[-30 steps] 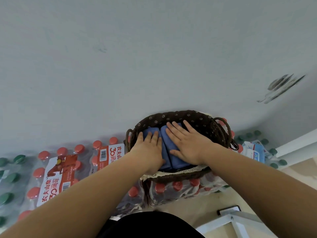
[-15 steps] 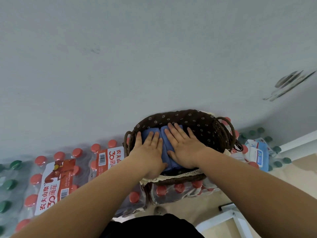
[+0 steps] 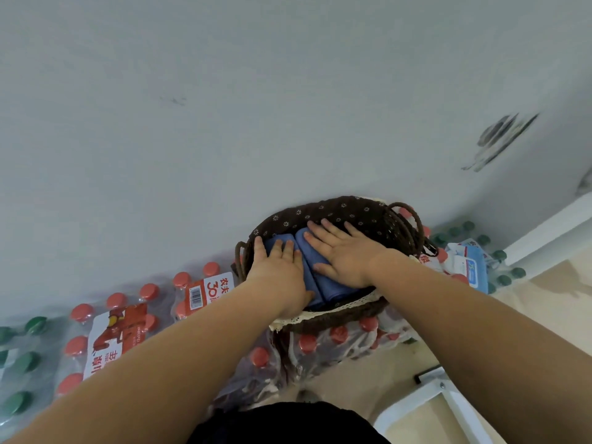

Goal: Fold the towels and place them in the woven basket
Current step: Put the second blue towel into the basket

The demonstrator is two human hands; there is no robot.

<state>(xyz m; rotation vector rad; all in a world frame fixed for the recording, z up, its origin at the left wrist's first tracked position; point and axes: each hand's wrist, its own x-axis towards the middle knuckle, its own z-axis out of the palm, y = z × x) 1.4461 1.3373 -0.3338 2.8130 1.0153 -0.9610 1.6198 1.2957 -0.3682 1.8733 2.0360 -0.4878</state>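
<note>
A dark brown woven basket (image 3: 397, 225) with a dotted fabric lining and a lace trim stands against the wall on shrink-wrapped bottle packs. Two folded blue towels (image 3: 315, 264) lie side by side inside it. My left hand (image 3: 278, 270) presses flat on the left towel, fingers straight. My right hand (image 3: 342, 251) lies flat on the right towel, its fingers spread and reaching the basket's far lining. Most of both towels is hidden under my hands.
Packs of red-capped bottles (image 3: 105, 331) line the wall to the left, with green-capped ones (image 3: 19, 363) further left and to the right. A blue-and-white packet (image 3: 471, 267) lies right of the basket. A white metal frame (image 3: 448, 398) stands at the lower right on the beige floor.
Both hands have stayed pressed on the towels; the right hand slid slightly further into the basket. The view shifted a little as my head moved.
</note>
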